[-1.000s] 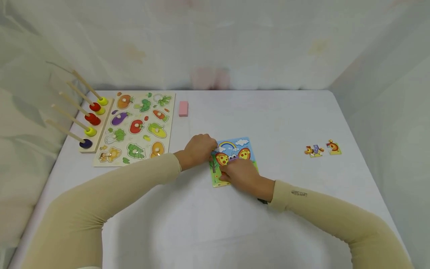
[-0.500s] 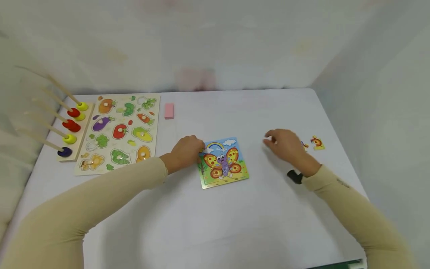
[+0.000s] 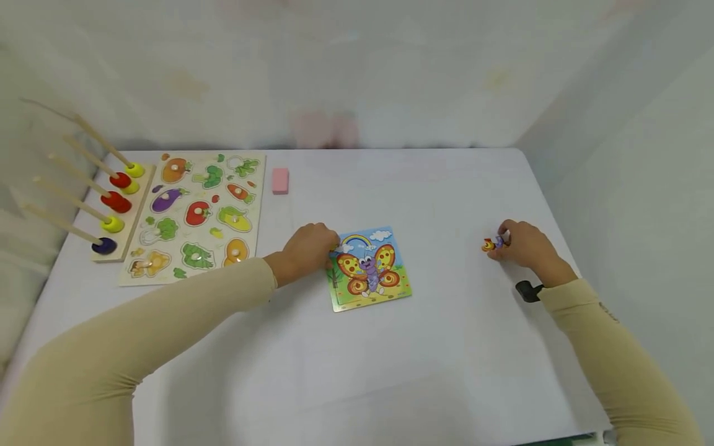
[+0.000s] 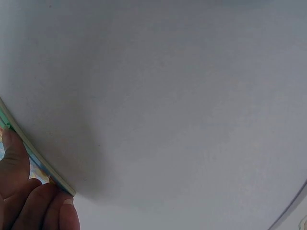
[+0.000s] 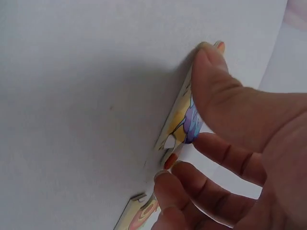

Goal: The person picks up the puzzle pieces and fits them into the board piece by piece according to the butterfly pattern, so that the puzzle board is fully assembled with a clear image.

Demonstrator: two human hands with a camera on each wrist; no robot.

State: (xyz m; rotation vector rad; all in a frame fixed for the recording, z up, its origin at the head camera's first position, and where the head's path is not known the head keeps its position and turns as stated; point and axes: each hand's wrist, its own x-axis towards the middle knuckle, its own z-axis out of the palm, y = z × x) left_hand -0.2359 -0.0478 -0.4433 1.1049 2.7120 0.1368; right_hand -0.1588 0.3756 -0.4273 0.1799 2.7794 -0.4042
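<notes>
A square butterfly puzzle board [image 3: 370, 269] lies at the middle of the table, also seen edge-on in the left wrist view. My left hand [image 3: 309, 251] grips its upper left edge, thumb on the rim and fingers curled at the corner. Off to the right, my right hand [image 3: 527, 244] pinches a puzzle piece [image 5: 184, 122] with purple and yellow print, thumb on one edge and fingers opposite. In the right wrist view the piece is tilted, close to the tabletop. A second puzzle piece [image 5: 139, 218] lies just beyond the fingertips; my right hand hides it in the head view.
A vegetable peg board [image 3: 195, 217] lies at the left, beside a wooden stacking rack [image 3: 125, 214] with upright rods and coloured beads. Near the back sits a pink block [image 3: 281, 181]. Light cloth walls [image 3: 357, 74] enclose the white table [image 3: 357, 371].
My right hand has left the puzzle board, moved right to the loose pieces and taken hold of one. The left hand stays on the board's edge. The head view has shifted slightly.
</notes>
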